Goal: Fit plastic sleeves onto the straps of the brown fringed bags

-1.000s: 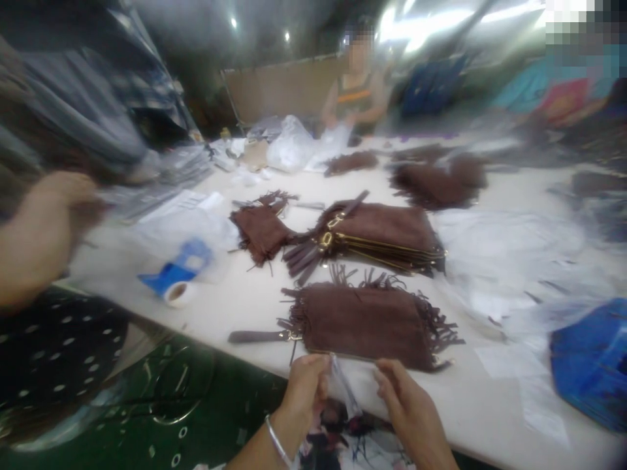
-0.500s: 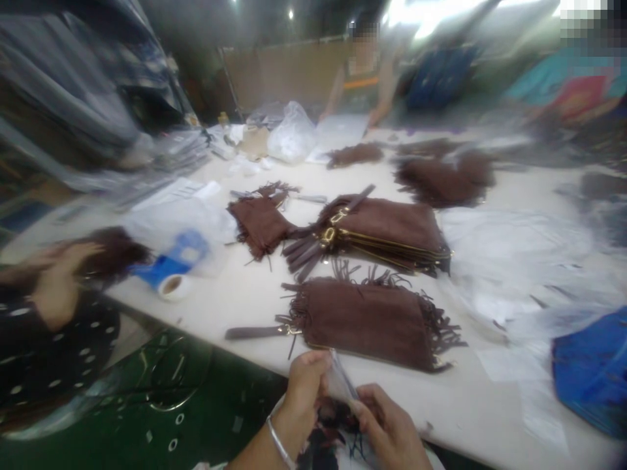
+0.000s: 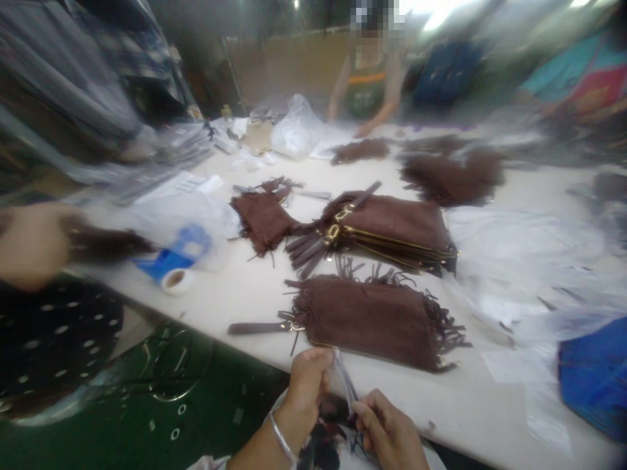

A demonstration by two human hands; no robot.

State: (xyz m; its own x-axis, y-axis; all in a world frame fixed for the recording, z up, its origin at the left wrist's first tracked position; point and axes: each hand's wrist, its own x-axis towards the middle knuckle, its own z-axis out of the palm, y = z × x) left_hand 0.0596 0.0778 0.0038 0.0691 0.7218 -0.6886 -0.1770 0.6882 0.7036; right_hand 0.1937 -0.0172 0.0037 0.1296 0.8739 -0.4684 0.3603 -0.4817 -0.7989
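Note:
A brown fringed zip pouch (image 3: 369, 320) lies flat at the table's near edge, its wrist strap (image 3: 257, 328) pointing left. Just below its zipped edge, my left hand (image 3: 307, 380) is closed in a pinch at the upper end of a thin greyish strip (image 3: 345, 380). Lower and to the right, my right hand (image 3: 390, 427) pinches the other end of that strip. Whether the strip is fixed to the zip is hidden by my left fingers. Behind the pouch sits a stack of similar brown pouches (image 3: 392, 225) with gold zips and clips.
A smaller fringed pouch (image 3: 264, 219) and a tape roll (image 3: 177, 281) lie to the left. Clear plastic bags (image 3: 519, 261) and a blue item (image 3: 595, 378) cover the right side. A co-worker's hand (image 3: 34, 245) holds something brown at far left; other people stand behind the table.
My right hand has slid slightly down along the strip, and more of the strip shows between my hands. The co-worker's hand at left has moved further left and up.

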